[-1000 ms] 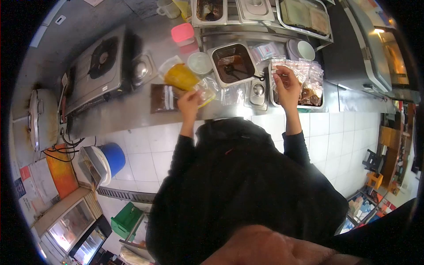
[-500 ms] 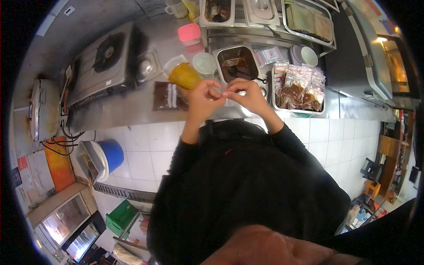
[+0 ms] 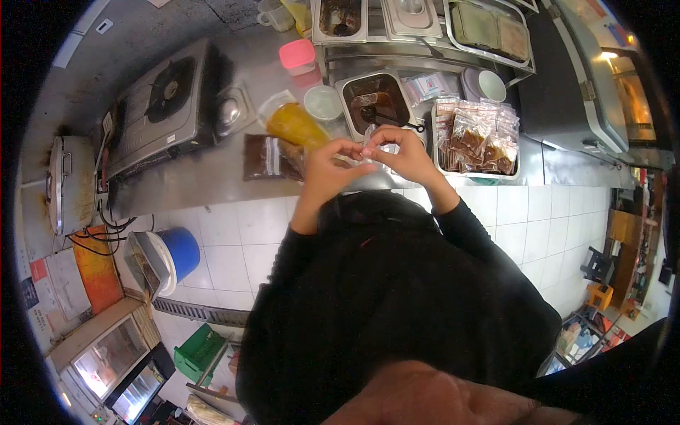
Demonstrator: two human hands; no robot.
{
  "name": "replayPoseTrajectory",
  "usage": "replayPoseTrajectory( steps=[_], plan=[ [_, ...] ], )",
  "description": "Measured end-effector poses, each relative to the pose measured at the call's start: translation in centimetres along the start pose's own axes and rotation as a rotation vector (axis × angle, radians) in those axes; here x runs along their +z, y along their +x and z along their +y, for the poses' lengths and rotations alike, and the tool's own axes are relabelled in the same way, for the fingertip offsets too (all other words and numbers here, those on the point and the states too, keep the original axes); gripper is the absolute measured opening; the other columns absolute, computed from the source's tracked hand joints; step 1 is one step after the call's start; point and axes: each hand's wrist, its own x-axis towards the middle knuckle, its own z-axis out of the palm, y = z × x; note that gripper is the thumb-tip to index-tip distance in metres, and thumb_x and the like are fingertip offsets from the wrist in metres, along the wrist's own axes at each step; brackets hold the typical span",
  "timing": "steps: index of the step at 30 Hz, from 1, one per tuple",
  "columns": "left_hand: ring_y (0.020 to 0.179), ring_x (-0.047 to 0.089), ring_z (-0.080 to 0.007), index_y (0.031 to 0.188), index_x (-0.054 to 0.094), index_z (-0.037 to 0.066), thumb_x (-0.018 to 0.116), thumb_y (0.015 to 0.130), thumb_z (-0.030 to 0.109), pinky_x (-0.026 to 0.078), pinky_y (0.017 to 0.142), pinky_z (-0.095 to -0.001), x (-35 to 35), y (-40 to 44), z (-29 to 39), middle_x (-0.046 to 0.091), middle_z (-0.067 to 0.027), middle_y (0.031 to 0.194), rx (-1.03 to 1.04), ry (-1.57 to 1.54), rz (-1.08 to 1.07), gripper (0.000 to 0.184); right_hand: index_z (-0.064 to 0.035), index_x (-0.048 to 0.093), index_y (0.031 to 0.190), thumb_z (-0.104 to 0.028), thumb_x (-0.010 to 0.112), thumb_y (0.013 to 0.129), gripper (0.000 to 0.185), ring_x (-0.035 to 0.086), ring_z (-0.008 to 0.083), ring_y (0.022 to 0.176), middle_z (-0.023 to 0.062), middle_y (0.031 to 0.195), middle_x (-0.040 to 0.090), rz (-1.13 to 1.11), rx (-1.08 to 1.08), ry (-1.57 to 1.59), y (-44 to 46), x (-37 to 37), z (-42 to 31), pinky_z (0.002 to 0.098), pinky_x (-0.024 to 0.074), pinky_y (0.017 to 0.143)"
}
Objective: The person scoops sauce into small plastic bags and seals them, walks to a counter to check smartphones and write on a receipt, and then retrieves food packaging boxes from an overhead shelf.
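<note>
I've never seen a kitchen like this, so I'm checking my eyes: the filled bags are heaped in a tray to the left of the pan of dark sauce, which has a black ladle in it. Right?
Not quite: in the head view, the tray of filled bags is to the right of the pan, where the black ladle does sit.

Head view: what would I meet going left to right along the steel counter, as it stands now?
Gas stove → domed steel lid → flat brown pouch → round pale-lidded tub → steel pan of dark sauce → tray of brown-filled packets.
</note>
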Motion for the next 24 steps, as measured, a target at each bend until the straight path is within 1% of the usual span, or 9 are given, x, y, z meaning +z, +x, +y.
replayPoseTrajectory(
  steps=[1, 4, 7, 11, 13, 16, 19, 20, 24],
  plan=[
    [0.078, 0.062, -0.0083, 0.097, 0.066, 0.003, 0.079, 0.073, 0.007, 0.050, 0.069, -0.0231, 0.2, 0.0, 0.3, 0.067, -0.0029, 0.089, -0.006, 0.074, -0.004, 0.028, -0.0017, 0.069, 0.083, -0.017, 0.075, 0.078, 0.017, 0.062, 0.0174, 0.083, 0.0067, 0.084, 0.065, 0.004, -0.013, -0.042, 0.0, 0.1, -0.1, 0.0298, 0.0456, 0.077],
    [0.074, 0.062, -0.0086, 0.091, 0.067, 0.001, 0.077, 0.076, 0.009, 0.050, 0.067, -0.0232, 0.5, 0.0, -0.5, 0.067, -0.0027, 0.084, -0.028, 0.034, 0.030, 0.019, -0.0017, 0.069, 0.082, -0.019, 0.075, 0.078, 0.019, 0.062, 0.0176, 0.082, 0.0076, 0.082, 0.065, -0.002, -0.001, -0.096, 0.0, -0.1, -0.5, 0.0306, 0.0455, 0.077],
    [0.071, 0.061, -0.0068, 0.090, 0.067, 0.001, 0.072, 0.081, 0.011, 0.049, 0.065, -0.0224, -0.5, 0.4, -2.0, 0.068, -0.0017, 0.079, -0.052, 0.017, -0.042, 0.015, -0.0014, 0.067, 0.080, -0.018, 0.074, 0.078, 0.018, 0.062, 0.0187, 0.082, 0.0083, 0.081, 0.065, -0.040, -0.010, -0.075, 0.2, -0.6, -0.3, 0.0310, 0.0456, 0.078],
    [0.062, 0.060, -0.0138, 0.081, 0.065, 0.002, 0.065, 0.083, 0.016, 0.047, 0.058, -0.0289, -0.3, 0.3, -0.3, 0.064, -0.0064, 0.071, 0.093, 0.330, -0.064, 0.013, -0.0007, 0.066, 0.077, -0.019, 0.069, 0.079, 0.019, 0.062, 0.0245, 0.081, 0.0098, 0.081, 0.064, -0.033, -0.082, -0.114, 0.0, 0.0, 0.1, 0.0342, 0.0461, 0.076],
    [0.059, 0.059, -0.0212, 0.075, 0.063, 0.003, 0.063, 0.081, 0.017, 0.046, 0.056, -0.0343, 0.8, 0.3, 0.1, 0.061, -0.0101, 0.067, 0.199, 0.482, -0.065, 0.015, -0.0015, 0.066, 0.076, -0.021, 0.066, 0.078, 0.019, 0.061, 0.0280, 0.080, 0.0107, 0.080, 0.063, 0.027, -0.080, -0.228, 0.1, 0.6, 0.7, 0.0367, 0.0462, 0.075],
    [0.061, 0.058, -0.0320, 0.067, 0.057, 0.005, 0.063, 0.077, 0.020, 0.045, 0.056, -0.0419, 2.0, 1.3, -2.5, 0.058, -0.0137, 0.064, 0.413, 0.653, 0.139, 0.019, -0.0031, 0.066, 0.075, -0.022, 0.063, 0.076, 0.020, 0.059, 0.0312, 0.078, 0.0111, 0.081, 0.061, 0.213, -0.162, -0.562, 0.3, 2.1, 2.4, 0.0395, 0.0462, 0.073],
    [0.062, 0.060, -0.0318, 0.064, 0.056, 0.007, 0.065, 0.075, 0.020, 0.046, 0.056, -0.0428, 2.2, 1.7, -3.3, 0.060, -0.0117, 0.064, 0.360, 0.822, 0.375, 0.019, -0.0048, 0.066, 0.073, -0.021, 0.063, 0.074, 0.016, 0.059, 0.0304, 0.076, 0.0103, 0.083, 0.059, 0.425, -0.183, -0.771, 0.1, 2.5, 4.3, 0.0392, 0.0468, 0.071],
    [0.061, 0.060, -0.0312, 0.064, 0.057, 0.007, 0.066, 0.074, 0.020, 0.046, 0.055, -0.0426, 2.3, 2.1, -3.4, 0.060, -0.0111, 0.064, 0.381, 0.829, 0.378, 0.019, -0.0053, 0.066, 0.073, -0.019, 0.064, 0.073, 0.014, 0.059, 0.0297, 0.075, 0.0099, 0.083, 0.059, 0.488, -0.175, -0.806, 0.2, 2.3, 4.9, 0.0386, 0.0471, 0.070],
    [0.060, 0.060, -0.0295, 0.064, 0.058, 0.009, 0.068, 0.071, 0.021, 0.047, 0.054, -0.0411, 2.8, 2.2, -2.3, 0.060, -0.0096, 0.064, 0.464, 0.784, 0.322, 0.017, -0.0056, 0.065, 0.074, -0.011, 0.068, 0.069, 0.008, 0.059, 0.0261, 0.071, 0.0092, 0.085, 0.058, 0.533, -0.129, -0.531, 0.2, 1.9, 3.1, 0.0361, 0.0478, 0.063]
  ],
)
